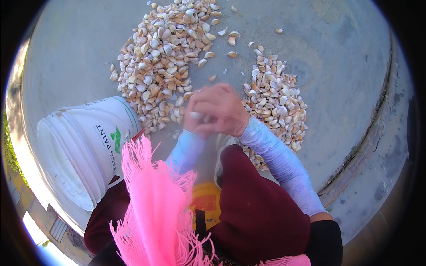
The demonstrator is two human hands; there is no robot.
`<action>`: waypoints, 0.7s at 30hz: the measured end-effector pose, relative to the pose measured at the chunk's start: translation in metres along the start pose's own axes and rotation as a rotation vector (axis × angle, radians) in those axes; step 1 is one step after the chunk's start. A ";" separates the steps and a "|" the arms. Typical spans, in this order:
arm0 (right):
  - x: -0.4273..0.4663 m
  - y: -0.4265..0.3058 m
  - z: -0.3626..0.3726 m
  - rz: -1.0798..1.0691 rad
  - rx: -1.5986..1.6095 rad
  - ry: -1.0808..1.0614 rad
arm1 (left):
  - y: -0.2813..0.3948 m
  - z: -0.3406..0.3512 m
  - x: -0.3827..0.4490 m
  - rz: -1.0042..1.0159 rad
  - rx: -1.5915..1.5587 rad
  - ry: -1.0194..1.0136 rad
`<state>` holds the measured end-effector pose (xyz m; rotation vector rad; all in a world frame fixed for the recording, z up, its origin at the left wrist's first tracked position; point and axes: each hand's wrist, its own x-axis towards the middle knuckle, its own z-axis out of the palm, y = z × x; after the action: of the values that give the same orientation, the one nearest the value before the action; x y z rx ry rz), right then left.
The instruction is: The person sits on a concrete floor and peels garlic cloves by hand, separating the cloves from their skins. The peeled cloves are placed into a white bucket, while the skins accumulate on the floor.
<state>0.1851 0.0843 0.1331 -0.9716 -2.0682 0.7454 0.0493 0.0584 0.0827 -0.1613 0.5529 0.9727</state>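
My left hand (194,116) and my right hand (226,109) are pressed together, blurred, above the concrete ground. A pale garlic clove (197,115) shows between them; which hand grips it is hard to tell. A large heap of garlic cloves (159,63) spreads ahead to the left of my hands. Beside my right hand and forearm lies a smaller pile of garlic cloves (279,99). Single cloves (232,54) are scattered between the two piles.
A white plastic paint bucket (113,116) lies on its side at the left, against the large heap. A yellow container (209,202) is between my legs. Pink fringed cloth (156,206) hangs in front of me. A long crack (366,133) crosses the concrete at right.
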 end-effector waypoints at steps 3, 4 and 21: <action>0.011 0.017 -0.003 0.148 0.221 0.078 | 0.010 0.012 -0.030 0.053 0.050 0.007; 0.011 0.042 0.002 0.286 0.189 0.147 | 0.019 0.005 -0.037 -0.068 -0.130 -0.074; -0.018 0.184 0.035 0.500 -0.447 0.117 | 0.246 0.091 -0.307 0.749 0.075 0.091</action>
<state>0.2380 0.1641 -0.0287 -1.7802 -1.9422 0.4489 -0.2527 0.0045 0.3450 0.0814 0.7523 1.6728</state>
